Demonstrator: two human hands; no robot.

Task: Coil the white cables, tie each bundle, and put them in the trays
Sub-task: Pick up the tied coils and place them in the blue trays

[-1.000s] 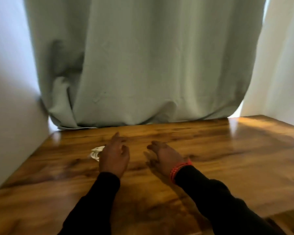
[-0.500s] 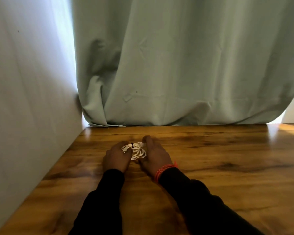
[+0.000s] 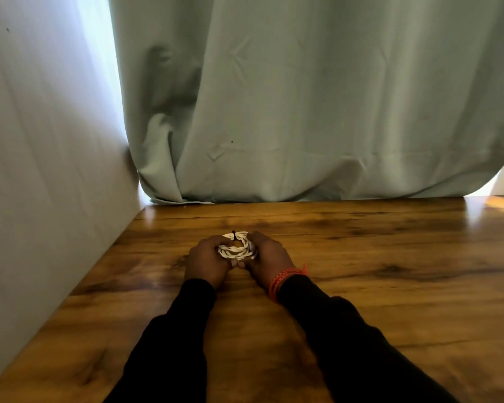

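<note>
Both hands curled around the coiled white cable above the wooden table: left hand gripped its left side, right hand its right.

the white cable bundle, half hidden beside the left hand a second ago, has since been gathered between both hands; the right hand, then spread flat on the table, is now curled around it.

The cable bundle sits on the table between the left hand and right hand. The curtain hangs behind; a wall stands left.
</note>
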